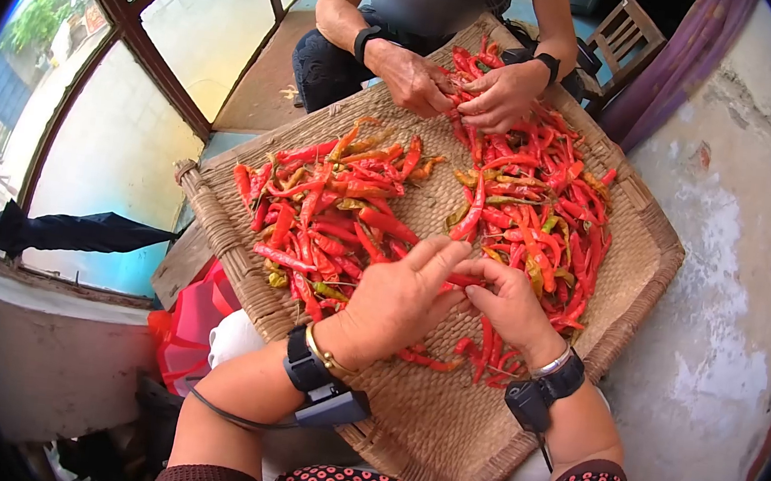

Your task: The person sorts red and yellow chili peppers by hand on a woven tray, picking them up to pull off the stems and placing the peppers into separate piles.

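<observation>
Red chili (464,280), pinched between the fingertips of left hand (398,300) and right hand (515,306), sits over the near middle of the woven tray (441,425); a firm grip kept low seems best.

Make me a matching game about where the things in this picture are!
Things:
1 umbrella
2 chair
3 woven tray
4 red bag

Places:
a under the chillies
b top right corner
c beside the window, on the left
d below the tray's left edge

Pairs: 1-c, 2-b, 3-a, 4-d.
</observation>
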### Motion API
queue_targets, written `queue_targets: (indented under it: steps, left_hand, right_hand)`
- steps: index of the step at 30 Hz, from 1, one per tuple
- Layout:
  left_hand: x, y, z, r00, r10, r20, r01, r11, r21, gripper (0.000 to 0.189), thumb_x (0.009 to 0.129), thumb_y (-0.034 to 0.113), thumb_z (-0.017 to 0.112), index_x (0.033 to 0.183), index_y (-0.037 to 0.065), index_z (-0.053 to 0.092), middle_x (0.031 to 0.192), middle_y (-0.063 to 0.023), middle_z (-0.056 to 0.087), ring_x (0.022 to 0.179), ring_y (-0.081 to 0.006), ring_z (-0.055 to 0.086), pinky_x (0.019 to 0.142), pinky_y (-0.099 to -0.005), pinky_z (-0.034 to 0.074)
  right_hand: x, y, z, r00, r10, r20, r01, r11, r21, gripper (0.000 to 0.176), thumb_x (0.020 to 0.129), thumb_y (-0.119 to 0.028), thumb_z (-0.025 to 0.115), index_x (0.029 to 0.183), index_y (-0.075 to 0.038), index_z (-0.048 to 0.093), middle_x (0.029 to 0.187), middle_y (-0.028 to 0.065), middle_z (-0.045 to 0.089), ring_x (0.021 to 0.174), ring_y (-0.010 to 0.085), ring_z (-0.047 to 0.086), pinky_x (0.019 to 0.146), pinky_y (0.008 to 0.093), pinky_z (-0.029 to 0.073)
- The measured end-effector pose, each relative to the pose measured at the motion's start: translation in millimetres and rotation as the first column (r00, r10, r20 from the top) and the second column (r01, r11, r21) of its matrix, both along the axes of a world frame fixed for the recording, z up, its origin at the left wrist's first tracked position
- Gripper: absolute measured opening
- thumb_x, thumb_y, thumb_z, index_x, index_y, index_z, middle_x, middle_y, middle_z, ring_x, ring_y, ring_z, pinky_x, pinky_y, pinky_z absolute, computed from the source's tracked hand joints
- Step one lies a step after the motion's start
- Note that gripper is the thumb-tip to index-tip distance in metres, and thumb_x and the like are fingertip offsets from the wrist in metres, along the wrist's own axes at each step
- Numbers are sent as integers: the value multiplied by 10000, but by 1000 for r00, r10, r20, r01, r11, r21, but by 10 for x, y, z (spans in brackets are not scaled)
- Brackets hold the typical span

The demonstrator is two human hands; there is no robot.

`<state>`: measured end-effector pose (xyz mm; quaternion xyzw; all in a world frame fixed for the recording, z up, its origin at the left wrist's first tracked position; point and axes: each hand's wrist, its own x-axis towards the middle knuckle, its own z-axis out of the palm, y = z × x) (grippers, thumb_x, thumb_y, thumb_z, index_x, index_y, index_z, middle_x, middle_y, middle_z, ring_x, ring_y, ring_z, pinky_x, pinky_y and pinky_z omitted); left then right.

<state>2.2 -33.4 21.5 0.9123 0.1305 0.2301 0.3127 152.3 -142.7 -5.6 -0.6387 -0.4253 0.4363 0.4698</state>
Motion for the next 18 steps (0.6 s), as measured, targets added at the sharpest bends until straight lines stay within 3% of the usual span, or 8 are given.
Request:
queue_targets:
  steps: [2, 3, 6, 7, 10, 13, 16, 18]
  left_hand:
    - [-15, 85, -21, 997, 69, -22, -69, 998, 7, 463, 737, 175, 692, 1144, 62, 502, 1071, -152, 567, 800, -329, 618, 633, -382, 523]
    - [-28, 130, -9, 987, 57, -148, -61, 998, -24, 384, 742, 176, 681, 1083, 54, 552, 1007, -145, 599, 789, -322, 619, 651, -379, 512]
    - [-9, 292, -133, 971, -29, -236, 35, 999, 21, 283, 743, 172, 672, 987, 47, 602, 898, -134, 623, 782, -310, 620, 653, -373, 504]
    - [2, 297, -140, 984, 24, -175, -17, 999, 44, 209, 743, 158, 663, 913, 41, 625, 809, -122, 621, 772, -302, 619, 652, -372, 499]
    - [34, 376, -128, 977, 99, -189, -87, 994, 69, 232, 748, 168, 658, 940, 45, 612, 823, -117, 614, 759, -301, 615, 644, -376, 496]
    - [39, 462, -206, 952, 161, -260, -99, 966, 238, 265, 751, 182, 650, 976, 55, 590, 914, -106, 603, 755, -303, 614, 645, -380, 503]
    - [18, 528, -288, 912, 192, -361, -64, 939, 337, 229, 762, 159, 610, 966, 61, 575, 949, -105, 578, 753, -297, 615, 635, -382, 511]
    - [13, 529, -358, 806, 250, -537, -11, 913, 408, 167, 771, 103, 552, 931, 60, 569, 918, -112, 561, 745, -289, 614, 605, -389, 506]
  right_hand:
    - [-3, -17, 38, 979, -58, -194, 42, 996, -84, 311, 835, -7, 510, 1143, 31, 527, 912, 55, 628, 746, 90, 598, 673, 238, 494]
    - [0, -30, 35, 979, -65, -194, 49, 995, -88, 312, 838, -5, 491, 1146, 30, 528, 904, 56, 629, 731, 85, 592, 658, 218, 485]
    - [-22, -19, 130, 964, -47, -261, 35, 998, -51, 311, 839, -16, 500, 1147, 18, 532, 902, 45, 631, 707, 68, 577, 625, 208, 481]
    - [-18, -6, 148, 966, -46, -256, 36, 998, -42, 311, 839, -16, 500, 1147, 18, 532, 902, 45, 631, 707, 68, 577, 625, 208, 481]
    - [-2, -24, 138, 976, -79, -204, 58, 992, -109, 290, 848, -38, 514, 1133, 15, 538, 850, 27, 630, 644, 50, 561, 569, 198, 469]
    - [55, -28, 116, 989, -98, -110, 80, 985, -156, 249, 859, -71, 535, 1094, 11, 552, 768, 9, 612, 573, 40, 536, 510, 188, 450]
    - [124, -49, 148, 965, -157, -210, 130, 982, -140, 196, 870, -90, 529, 1042, 0, 553, 695, 2, 581, 528, 38, 517, 484, 175, 434]
    - [140, -70, 189, 934, -170, -314, 163, 985, -46, 160, 881, -114, 527, 1004, -13, 543, 686, 9, 571, 537, 38, 517, 475, 173, 429]
